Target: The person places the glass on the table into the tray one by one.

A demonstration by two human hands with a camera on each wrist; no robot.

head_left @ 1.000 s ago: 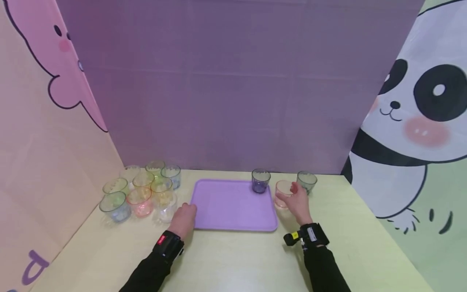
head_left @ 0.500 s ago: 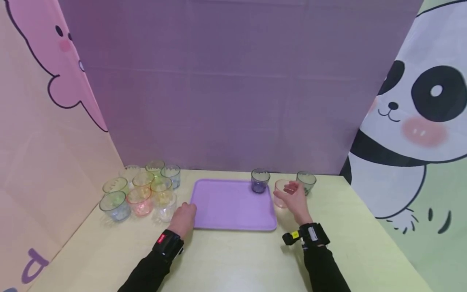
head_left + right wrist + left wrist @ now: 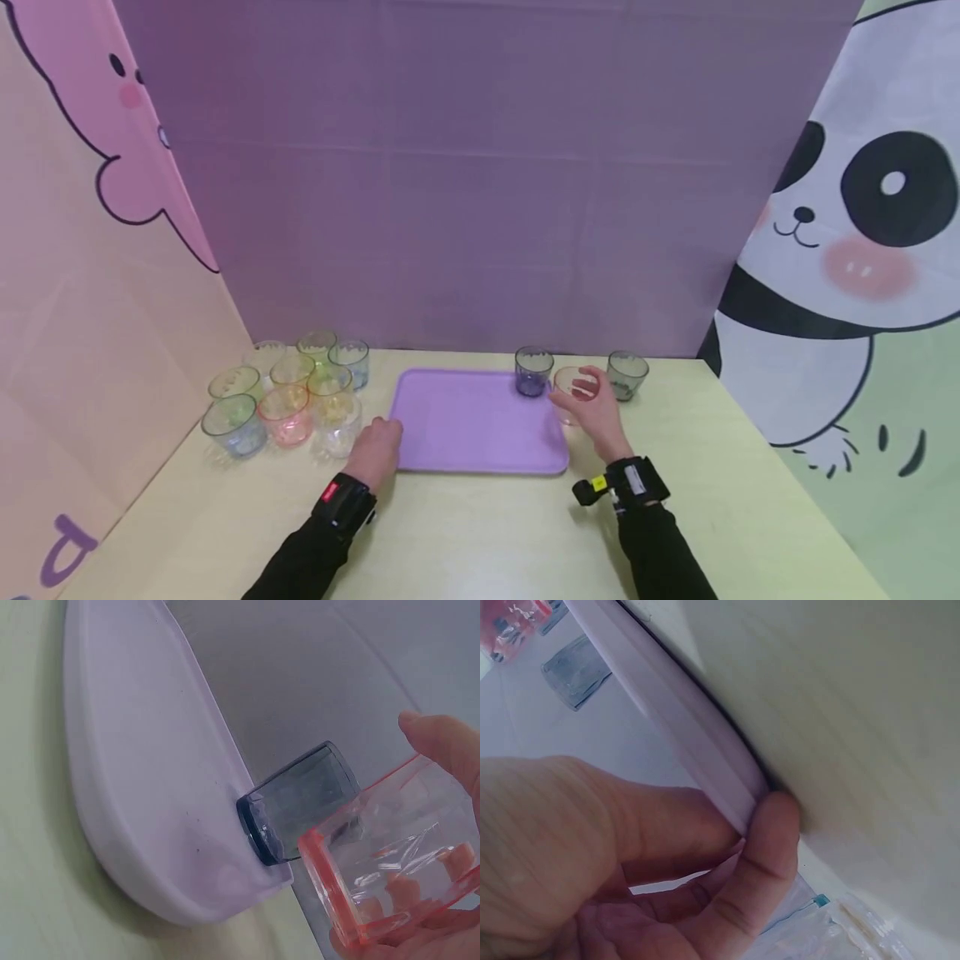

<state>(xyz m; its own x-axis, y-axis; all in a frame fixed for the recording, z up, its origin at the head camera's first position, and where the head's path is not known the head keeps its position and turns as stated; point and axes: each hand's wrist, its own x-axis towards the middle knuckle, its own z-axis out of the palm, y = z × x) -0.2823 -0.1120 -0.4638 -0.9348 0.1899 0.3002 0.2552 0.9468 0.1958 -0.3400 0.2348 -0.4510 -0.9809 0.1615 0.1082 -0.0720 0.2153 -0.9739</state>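
A lilac tray [image 3: 472, 429] lies on the table. My left hand [image 3: 377, 454] pinches its left rim between thumb and fingers, as the left wrist view shows. In my right hand [image 3: 600, 421] is a clear glass with a pinkish-red tint [image 3: 390, 847], gripped around its side with the thumb on one side and the fingers on the other. It is at the tray's right edge in the head view. A dark bluish-grey glass [image 3: 533, 372] stands upright in the tray's back right corner.
Behind the right hand stands a smoky grey glass [image 3: 627, 377] on the table. Several tinted glasses cluster at the left, including a blue one with a green rim [image 3: 235, 427] and a pink one [image 3: 287, 417]. A purple backdrop [image 3: 465, 192] rises behind the table.
My right hand has shifted left with the pinkish-red glass, closer to the tray and away from the grey glass. The left hand keeps its place on the tray rim.
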